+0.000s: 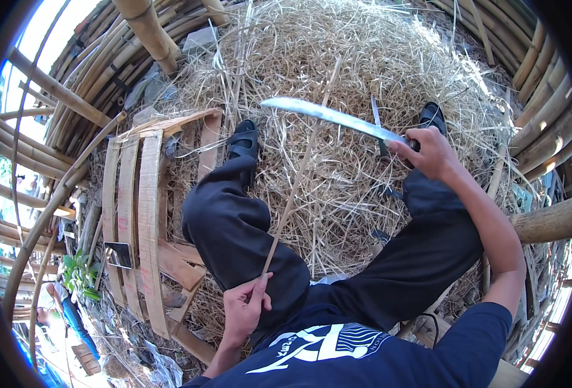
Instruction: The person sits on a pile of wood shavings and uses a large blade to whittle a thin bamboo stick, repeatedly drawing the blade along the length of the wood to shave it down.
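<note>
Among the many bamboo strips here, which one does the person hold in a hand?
The long thin strip pinched in the left hand. It rises off the knee toward the knife blade held by the right hand; the other strips lie loose on the ground.

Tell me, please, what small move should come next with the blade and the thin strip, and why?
Probably bring the long blade in the right hand down onto the thin bamboo strip: the left hand holds its lower end, and the blade crosses above it.

My right hand (431, 154) held a knife (334, 118) of bright, glossy metal, my left hand (244, 309) a thin, smooth, pale bamboo strip (299, 171), over dry, rough straw shavings (357, 71), matt black cloth trousers (234, 226) and weathered wooden slats (149, 213).
</note>
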Available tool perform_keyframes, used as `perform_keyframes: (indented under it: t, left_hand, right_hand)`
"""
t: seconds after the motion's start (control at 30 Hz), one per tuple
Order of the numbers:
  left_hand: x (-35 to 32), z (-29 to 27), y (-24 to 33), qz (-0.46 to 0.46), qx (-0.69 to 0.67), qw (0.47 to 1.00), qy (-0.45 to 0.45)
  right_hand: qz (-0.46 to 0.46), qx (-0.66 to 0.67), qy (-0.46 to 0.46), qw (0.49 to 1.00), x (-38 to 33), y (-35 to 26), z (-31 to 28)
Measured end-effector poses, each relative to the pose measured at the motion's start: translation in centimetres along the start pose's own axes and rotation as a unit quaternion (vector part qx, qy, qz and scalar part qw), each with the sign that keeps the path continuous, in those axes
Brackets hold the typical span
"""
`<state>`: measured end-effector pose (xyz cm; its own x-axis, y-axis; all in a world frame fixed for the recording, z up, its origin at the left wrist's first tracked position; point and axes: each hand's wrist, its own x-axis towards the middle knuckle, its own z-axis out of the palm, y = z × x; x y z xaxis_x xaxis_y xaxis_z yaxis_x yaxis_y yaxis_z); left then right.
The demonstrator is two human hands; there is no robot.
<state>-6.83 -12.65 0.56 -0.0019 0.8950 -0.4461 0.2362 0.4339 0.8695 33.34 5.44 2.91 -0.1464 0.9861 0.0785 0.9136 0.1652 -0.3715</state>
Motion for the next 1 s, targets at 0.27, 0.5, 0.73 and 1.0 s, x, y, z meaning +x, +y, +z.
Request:
perform_keyframes:
  t: [0.27, 0.5, 0.73, 1.0]
  left_hand:
    - [0.1, 0.7, -0.2, 0.032, -0.111, 0.993, 0.017]
    - [0.2, 0.8, -1.1, 0.057, -0.072, 0.995, 0.038]
    - [0.0, 0.9, -1.5, 0.088, -0.002, 0.993, 0.076]
    - [0.1, 0.8, -1.6, 0.068, -0.006, 0.996, 0.06]
  right_hand:
    - [0.01, 0.021, 0.006, 1.0, 0.0, -0.4, 0.0]
    - [-0.008, 0.019, -0.037, 0.999, -0.7, -2.0, 0.0]
    - [-0.134, -0.099, -0.05, 0.985, 0.1, -0.1, 0.1]
    - [0.04, 0.027, -0.045, 0.998, -0.4, -1.2, 0.0]
